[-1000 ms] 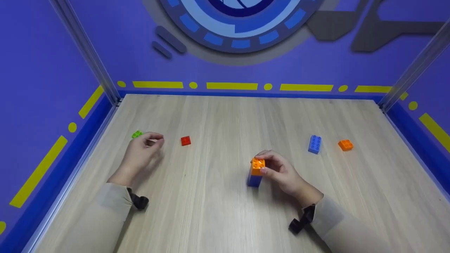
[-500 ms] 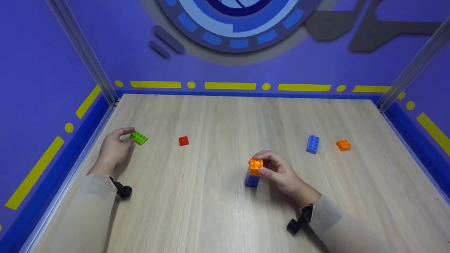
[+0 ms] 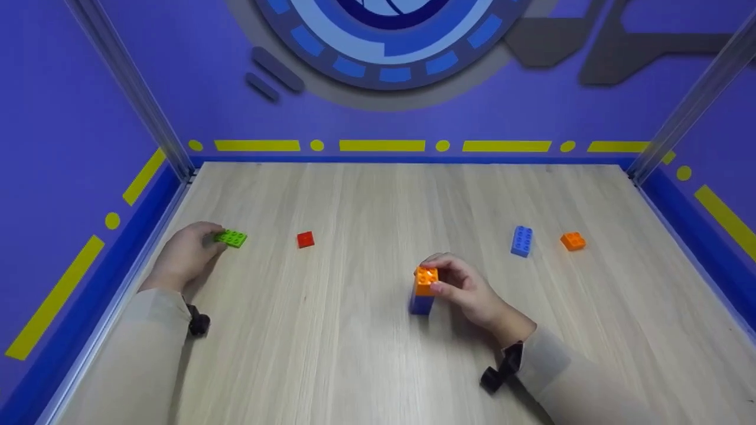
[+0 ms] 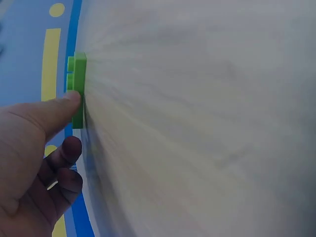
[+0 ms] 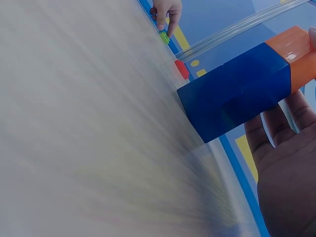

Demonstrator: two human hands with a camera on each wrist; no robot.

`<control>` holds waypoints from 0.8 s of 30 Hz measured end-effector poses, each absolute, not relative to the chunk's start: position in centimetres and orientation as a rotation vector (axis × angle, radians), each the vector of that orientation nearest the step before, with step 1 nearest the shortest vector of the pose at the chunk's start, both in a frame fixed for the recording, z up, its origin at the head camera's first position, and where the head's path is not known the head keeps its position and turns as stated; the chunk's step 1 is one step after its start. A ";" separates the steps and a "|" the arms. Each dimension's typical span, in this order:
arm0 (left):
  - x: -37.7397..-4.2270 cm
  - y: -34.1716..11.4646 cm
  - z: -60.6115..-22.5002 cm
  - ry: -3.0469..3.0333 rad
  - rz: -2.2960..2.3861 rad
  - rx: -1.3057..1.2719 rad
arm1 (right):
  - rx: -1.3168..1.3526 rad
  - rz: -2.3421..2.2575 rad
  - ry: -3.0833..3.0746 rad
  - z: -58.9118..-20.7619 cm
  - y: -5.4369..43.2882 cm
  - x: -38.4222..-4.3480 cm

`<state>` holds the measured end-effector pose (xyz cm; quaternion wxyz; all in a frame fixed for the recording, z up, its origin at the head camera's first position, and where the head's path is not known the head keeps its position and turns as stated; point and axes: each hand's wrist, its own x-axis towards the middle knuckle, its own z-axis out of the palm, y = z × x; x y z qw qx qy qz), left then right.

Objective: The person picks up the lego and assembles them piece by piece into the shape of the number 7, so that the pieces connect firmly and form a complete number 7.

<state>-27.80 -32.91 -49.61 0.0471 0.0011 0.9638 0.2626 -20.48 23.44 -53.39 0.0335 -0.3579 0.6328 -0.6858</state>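
My left hand point(image 3: 188, 252) pinches the left end of a flat green toy brick point(image 3: 234, 238) on the table. In the left wrist view the thumb lies on the green brick's edge; the index finger is hidden behind it. My right hand point(image 3: 472, 292) holds the orange top brick point(image 3: 426, 280) of an upright stack between thumb and fingers. Below the orange one is a dark blue part point(image 5: 234, 91), with a faint seam suggesting more than one brick. Whether the stack's base touches the table I cannot tell.
A small red brick point(image 3: 305, 239) lies right of the green one. Farther right are a long blue brick point(image 3: 521, 241) and a small orange brick point(image 3: 573, 241). Printed blue-purple walls point(image 3: 378, 127) border the wooden table point(image 3: 354, 366) at the back and sides.
My left hand has moved left to the green brick and taken hold of its left end; the brick has turned slightly. My right hand keeps its grip on the stack.
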 end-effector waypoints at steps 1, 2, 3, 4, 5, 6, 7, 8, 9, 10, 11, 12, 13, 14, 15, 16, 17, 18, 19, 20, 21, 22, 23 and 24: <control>-27.7 -33.0 -49.7 2.950 0.799 0.007 | -1.102 -2.109 1.948 -53.4 23.4 -20.5; -27.7 -33.1 -49.8 2.961 0.793 0.008 | -1.101 -2.111 1.946 -53.3 23.4 -20.5; -27.6 -33.1 -49.9 2.969 0.792 0.006 | -1.104 -2.113 1.944 -53.4 23.4 -20.5; -27.6 -33.2 -49.9 2.975 0.791 0.001 | -1.106 -2.117 1.937 -53.4 23.4 -20.5; -27.6 -33.2 -49.9 2.982 0.787 -0.003 | -1.110 -2.119 1.931 -53.4 23.4 -20.5; -27.6 -33.2 -49.9 2.989 0.781 -0.006 | -1.111 -2.121 1.926 -53.4 23.4 -20.5; -27.6 -33.2 -49.9 2.996 0.774 -0.010 | -1.111 -2.122 1.923 -53.4 23.4 -20.5; -27.5 -33.2 -49.9 3.001 0.766 -0.011 | -1.113 -2.124 1.917 -53.4 23.3 -20.6; -27.5 -33.2 -49.9 3.003 0.761 -0.011 | -1.115 -2.125 1.915 -53.5 23.3 -20.6; -27.4 -33.2 -49.8 3.005 0.753 -0.010 | -1.116 -2.124 1.912 -53.5 23.3 -20.6; -27.4 -33.2 -49.8 3.004 0.748 -0.011 | -1.116 -2.122 1.913 -53.5 23.3 -20.6; -27.4 -33.1 -49.7 3.001 0.750 -0.010 | -1.118 -2.121 1.914 -53.5 23.3 -20.6; -27.4 -33.1 -49.6 2.992 0.759 -0.012 | -1.119 -2.119 1.914 -53.5 23.3 -20.6; -27.3 -33.0 -49.5 2.979 0.767 -0.012 | -1.120 -2.118 1.913 -53.5 23.4 -20.6; -27.3 -33.0 -49.4 2.966 0.772 -0.011 | -1.121 -2.118 1.912 -53.5 23.4 -20.6; -27.3 -33.0 -49.3 2.953 0.774 -0.007 | -1.123 -2.117 1.910 -53.5 23.4 -20.7; -27.3 -33.0 -49.3 2.936 0.779 -0.003 | -1.124 -2.116 1.905 -53.5 23.4 -20.7; -27.3 -33.0 -49.2 2.918 0.780 0.004 | -1.127 -2.117 1.900 -53.5 23.5 -20.7; -27.3 -33.1 -49.1 2.900 0.780 0.010 | -1.132 -2.119 1.893 -53.5 23.5 -20.7; -27.3 -33.2 -49.1 2.890 0.770 0.026 | -1.131 -2.122 1.889 -53.5 23.5 -20.7; -27.2 -33.2 -49.0 2.883 0.758 0.041 | -1.133 -2.123 1.888 -53.6 23.4 -20.7; -27.2 -33.3 -49.0 2.874 0.750 0.055 | -1.135 -2.123 1.888 -53.6 23.4 -20.7; -27.1 -33.3 -49.0 2.866 0.747 0.063 | -1.138 -2.125 1.886 -53.6 23.4 -20.7; -27.1 -33.4 -49.0 2.864 0.742 0.073 | -1.140 -2.126 1.887 -53.6 23.3 -20.7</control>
